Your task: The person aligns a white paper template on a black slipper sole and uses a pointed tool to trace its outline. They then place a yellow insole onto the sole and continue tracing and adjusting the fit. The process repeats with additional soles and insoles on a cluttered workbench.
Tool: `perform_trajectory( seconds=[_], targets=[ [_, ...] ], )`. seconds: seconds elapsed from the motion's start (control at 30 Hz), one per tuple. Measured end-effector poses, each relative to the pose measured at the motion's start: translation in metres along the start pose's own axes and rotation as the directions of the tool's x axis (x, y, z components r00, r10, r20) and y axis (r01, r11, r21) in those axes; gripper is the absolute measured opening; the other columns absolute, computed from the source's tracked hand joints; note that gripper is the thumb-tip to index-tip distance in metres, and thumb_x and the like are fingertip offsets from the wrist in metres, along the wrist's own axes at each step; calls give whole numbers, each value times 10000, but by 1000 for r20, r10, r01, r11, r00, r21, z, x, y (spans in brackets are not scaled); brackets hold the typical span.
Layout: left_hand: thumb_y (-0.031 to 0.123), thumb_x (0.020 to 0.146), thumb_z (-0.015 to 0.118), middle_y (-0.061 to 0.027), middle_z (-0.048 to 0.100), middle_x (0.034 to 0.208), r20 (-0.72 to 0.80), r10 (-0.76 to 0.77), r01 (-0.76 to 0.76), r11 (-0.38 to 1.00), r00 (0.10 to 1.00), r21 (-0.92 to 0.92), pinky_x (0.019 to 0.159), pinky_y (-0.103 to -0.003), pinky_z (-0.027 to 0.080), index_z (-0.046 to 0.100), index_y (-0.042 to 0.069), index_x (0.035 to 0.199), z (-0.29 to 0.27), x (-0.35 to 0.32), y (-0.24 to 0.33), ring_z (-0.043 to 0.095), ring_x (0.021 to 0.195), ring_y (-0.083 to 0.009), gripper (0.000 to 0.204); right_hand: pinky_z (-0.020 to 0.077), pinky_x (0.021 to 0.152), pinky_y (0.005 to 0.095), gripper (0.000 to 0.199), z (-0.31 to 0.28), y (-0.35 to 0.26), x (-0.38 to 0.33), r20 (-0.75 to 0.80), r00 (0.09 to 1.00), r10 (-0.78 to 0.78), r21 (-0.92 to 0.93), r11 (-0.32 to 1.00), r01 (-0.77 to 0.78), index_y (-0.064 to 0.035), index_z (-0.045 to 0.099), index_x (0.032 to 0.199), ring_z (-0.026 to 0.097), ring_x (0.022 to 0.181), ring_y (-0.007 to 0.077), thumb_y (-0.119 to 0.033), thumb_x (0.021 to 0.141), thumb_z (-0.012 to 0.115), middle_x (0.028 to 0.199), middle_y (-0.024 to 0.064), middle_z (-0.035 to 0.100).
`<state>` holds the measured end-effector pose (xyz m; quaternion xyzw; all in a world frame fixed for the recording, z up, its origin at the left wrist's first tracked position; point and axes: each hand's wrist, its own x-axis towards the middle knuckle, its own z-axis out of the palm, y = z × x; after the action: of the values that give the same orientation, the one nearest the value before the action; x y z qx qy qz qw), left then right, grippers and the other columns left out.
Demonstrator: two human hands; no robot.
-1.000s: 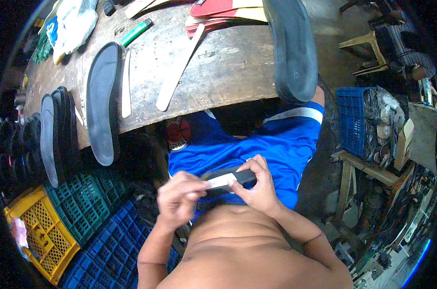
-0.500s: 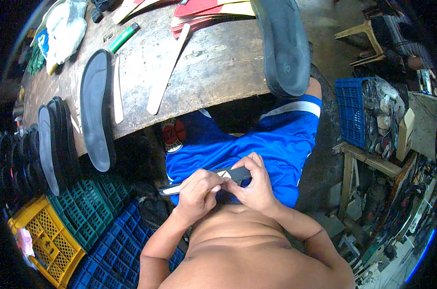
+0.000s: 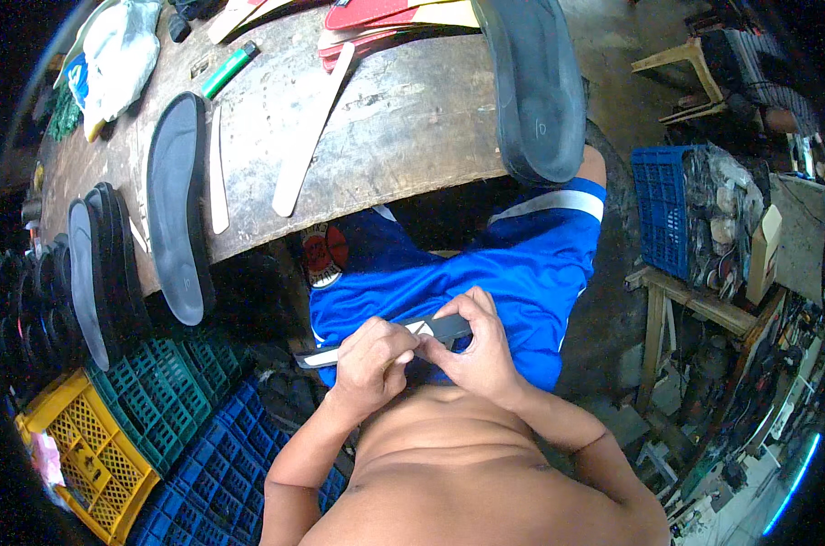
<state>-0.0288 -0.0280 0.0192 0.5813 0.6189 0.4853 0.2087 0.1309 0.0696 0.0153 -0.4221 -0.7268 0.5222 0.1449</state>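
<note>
Over my lap, a dark shoe sole is held on its side, its edge facing up. A narrow white strip lies along that edge and runs under my fingers. My left hand is closed around the middle of the sole, with thumb and fingertips at the strip. My right hand grips the other end, thumb tip close to the left fingers, where a small pale folded piece of the strip shows. The fingertips partly cover the spot where they meet.
On the wooden table lie loose white strips, a green cutter-like tool, red and yellow sheets and dark soles. Another sole overhangs the right edge. Yellow, green and blue crates stand at lower left.
The view has shifted very slightly, moving the table items a little left. Both hands keep nearly the same grip on the sole.
</note>
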Motion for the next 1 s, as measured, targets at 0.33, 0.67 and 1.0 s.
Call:
perform_trajectory(
  seconds=[0.33,0.67,1.0],
  targets=[
    [5,877,705,-108,682,829,126,17,-11,999,992,-49,623,-389,525,625,42,963,-1,2,0,653,693,-291,123,465,844,406,335,1,4,-2,5,1000,17,-8,1000,-17,-46,636,950,570,953,328,-76,703,860,939,133,579],
    [153,942,709,-127,744,1019,208,-222,123,907,953,402,789,-416,549,668,33,1205,-26,8,6,704,873,-332,292,478,864,410,346,-4,13,-1,51,999,14,-25,1000,-13,-47,644,998,580,986,318,-149,763,878,988,133,592],
    [5,870,764,-157,708,857,-236,-304,360,899,923,251,694,-355,545,706,4,954,-86,22,2,693,739,-306,102,524,747,385,327,-87,-4,6,369,874,-317,218,943,251,-23,720,975,665,840,286,-183,766,912,896,117,661]
  ],
)
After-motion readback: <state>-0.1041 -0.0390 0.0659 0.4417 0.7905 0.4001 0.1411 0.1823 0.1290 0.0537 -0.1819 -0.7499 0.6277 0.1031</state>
